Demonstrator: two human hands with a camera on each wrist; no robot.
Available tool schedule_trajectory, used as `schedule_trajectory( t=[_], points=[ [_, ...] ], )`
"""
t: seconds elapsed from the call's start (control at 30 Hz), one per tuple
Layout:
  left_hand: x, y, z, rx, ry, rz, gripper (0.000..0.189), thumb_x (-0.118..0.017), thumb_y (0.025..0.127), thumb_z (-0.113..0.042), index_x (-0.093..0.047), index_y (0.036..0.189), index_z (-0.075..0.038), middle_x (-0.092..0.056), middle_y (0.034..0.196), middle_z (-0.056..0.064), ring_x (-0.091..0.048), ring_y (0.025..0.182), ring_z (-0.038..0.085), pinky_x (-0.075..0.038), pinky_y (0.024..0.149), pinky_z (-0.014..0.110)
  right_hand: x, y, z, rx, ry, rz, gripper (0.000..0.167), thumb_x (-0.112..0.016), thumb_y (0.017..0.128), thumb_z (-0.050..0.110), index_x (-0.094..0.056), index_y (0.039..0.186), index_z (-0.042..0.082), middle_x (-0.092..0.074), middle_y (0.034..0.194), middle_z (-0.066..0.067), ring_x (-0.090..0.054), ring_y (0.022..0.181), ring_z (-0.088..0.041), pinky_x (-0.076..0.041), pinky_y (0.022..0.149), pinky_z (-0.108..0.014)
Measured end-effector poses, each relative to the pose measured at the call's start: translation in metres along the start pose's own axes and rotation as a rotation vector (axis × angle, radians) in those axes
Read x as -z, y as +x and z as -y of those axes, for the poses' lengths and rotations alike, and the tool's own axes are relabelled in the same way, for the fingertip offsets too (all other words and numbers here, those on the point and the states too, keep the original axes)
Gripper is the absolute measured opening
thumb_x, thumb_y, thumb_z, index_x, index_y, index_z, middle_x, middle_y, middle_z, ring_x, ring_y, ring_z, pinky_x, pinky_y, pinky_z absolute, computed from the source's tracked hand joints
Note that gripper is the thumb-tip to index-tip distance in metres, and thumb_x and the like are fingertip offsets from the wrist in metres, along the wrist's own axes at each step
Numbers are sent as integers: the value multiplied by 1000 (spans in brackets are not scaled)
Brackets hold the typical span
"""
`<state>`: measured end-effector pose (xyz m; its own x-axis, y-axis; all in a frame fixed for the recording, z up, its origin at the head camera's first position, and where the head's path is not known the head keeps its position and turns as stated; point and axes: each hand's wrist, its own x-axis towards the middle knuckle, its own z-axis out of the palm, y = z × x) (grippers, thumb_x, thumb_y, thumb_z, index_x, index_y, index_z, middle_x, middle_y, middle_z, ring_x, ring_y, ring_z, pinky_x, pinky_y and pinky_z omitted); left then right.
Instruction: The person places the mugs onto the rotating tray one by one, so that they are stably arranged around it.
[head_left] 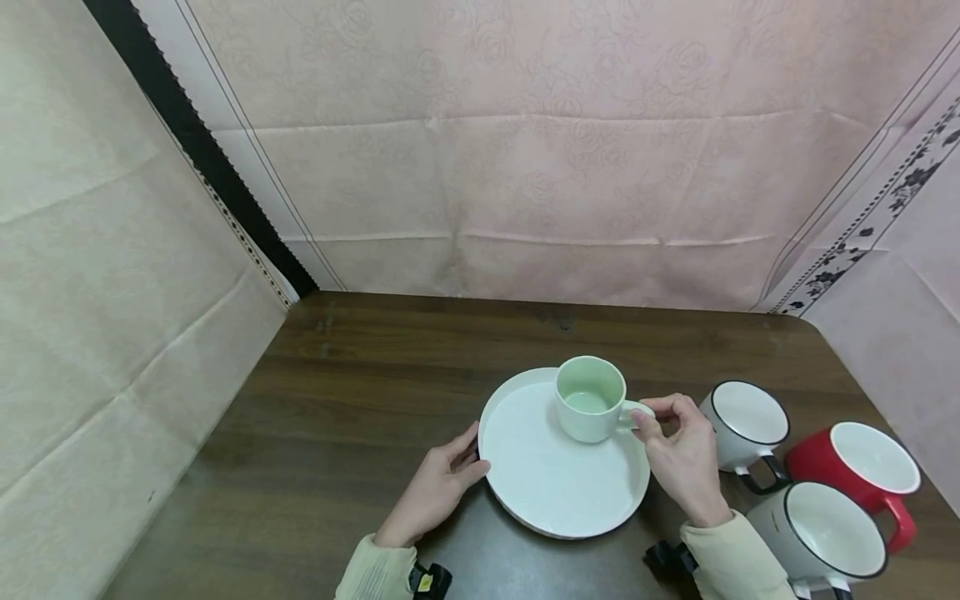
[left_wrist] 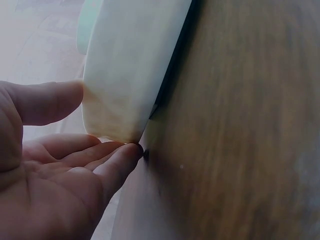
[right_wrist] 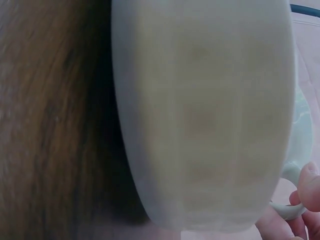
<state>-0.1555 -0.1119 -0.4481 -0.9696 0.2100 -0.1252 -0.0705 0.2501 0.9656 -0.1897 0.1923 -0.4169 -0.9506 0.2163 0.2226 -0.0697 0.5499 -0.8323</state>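
Note:
A thick, round white disc (head_left: 566, 500) with a deep side wall stands on the wooden table. Toward its back right, a mint-green cup (head_left: 577, 425) sits upright on top, its handle turned to the right. My right hand (head_left: 678, 454) pinches that cup handle (right_wrist: 289, 212) between thumb and fingers. At the disc's left rim, my left hand (head_left: 441, 477) holds the edge. In the left wrist view the thumb (left_wrist: 52, 102) meets the upper edge, and the fingertips touch the side wall (left_wrist: 125, 75) lower down. The disc's underside is hidden.
Right of my right hand stand a white mug with a dark rim (head_left: 738, 425), a red mug (head_left: 840, 467) and a larger white mug (head_left: 810, 533), close together. The wooden table (head_left: 337, 467) stretches left. Pale cloths (head_left: 525, 167) hang behind and at both sides.

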Motion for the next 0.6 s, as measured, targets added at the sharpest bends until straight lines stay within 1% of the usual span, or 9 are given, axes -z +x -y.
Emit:
schedule_trajectory(
  t=[0.2, 0.4, 0.6],
  points=[
    [0, 0, 1, -4, -12, 5, 62, -62, 97, -20, -33, 150, -3, -33, 153, 12, -39, 136, 25, -42, 103, 29, -1, 1, -1, -15, 23, 5, 15, -69, 91, 10, -63, 101, 1, -58, 100, -12, -59, 80, -21, -55, 58, -21],
    [1, 0, 1, -2, -22, 13, 63, -62, 97, -19, -32, 150, -3, -32, 154, 12, -38, 137, 25, -42, 103, 29, 0, 2, 0, -26, 39, -2, 15, -70, 90, 10, -64, 101, 1, -60, 99, -13, -59, 76, -17, -54, 58, -20],
    [1, 1, 1, 7, -24, 12, 63, -62, 97, -21, -32, 150, -3, -32, 154, 12, -37, 137, 25, -41, 103, 29, 0, 3, -1, -59, 44, 7, 16, -69, 91, 12, -64, 101, 2, -60, 99, -13, -58, 76, -19, -52, 56, -22]
  ],
)
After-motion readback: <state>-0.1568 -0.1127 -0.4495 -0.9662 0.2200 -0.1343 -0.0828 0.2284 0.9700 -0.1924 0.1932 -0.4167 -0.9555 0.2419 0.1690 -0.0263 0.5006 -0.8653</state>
